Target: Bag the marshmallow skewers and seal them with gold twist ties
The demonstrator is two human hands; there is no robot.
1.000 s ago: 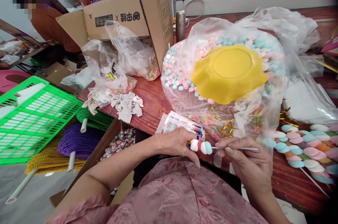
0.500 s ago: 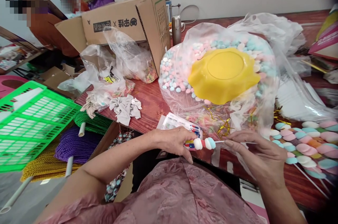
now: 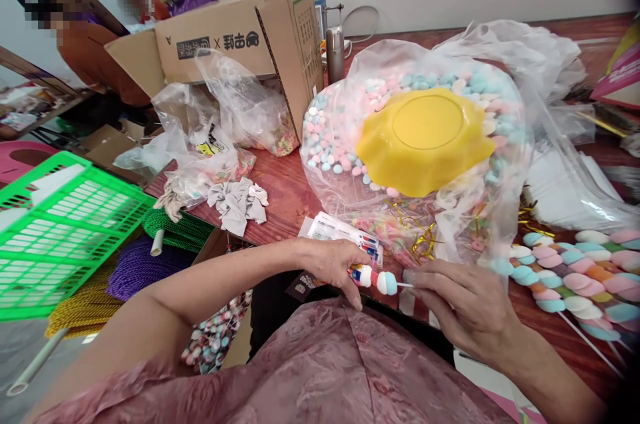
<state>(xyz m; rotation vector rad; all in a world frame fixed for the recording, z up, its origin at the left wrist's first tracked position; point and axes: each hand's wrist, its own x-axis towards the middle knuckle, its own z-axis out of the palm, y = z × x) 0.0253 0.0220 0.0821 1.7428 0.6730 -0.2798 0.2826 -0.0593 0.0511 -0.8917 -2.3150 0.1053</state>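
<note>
At the table's front edge my left hand (image 3: 336, 269) is closed around one end of a marshmallow skewer (image 3: 386, 283). White, red and blue pieces show past its thumb. My right hand (image 3: 467, 307) pinches the thin white stick (image 3: 405, 285) close to the blue end piece. Just beyond lies a large clear bag (image 3: 330, 137) of pink, blue and white marshmallows, with a yellow wavy-edged dish (image 3: 425, 137) on it. Finished-looking marshmallow skewers (image 3: 580, 267) are piled to the right of my right hand. Printed cards (image 3: 340, 232) lie behind my left hand.
A cardboard box (image 3: 225, 31) with bagged candy stands at the back left. Crumpled grey cloth (image 3: 237, 204) lies on the table. A green basket (image 3: 70, 231) and bundled cords (image 3: 145, 267) are at the left. Two people (image 3: 95, 64) are in the background.
My right hand has slid left along the stick toward the marshmallow pieces, so less bare stick shows. The pieces sit slightly further left and lower. My left hand keeps its grip.
</note>
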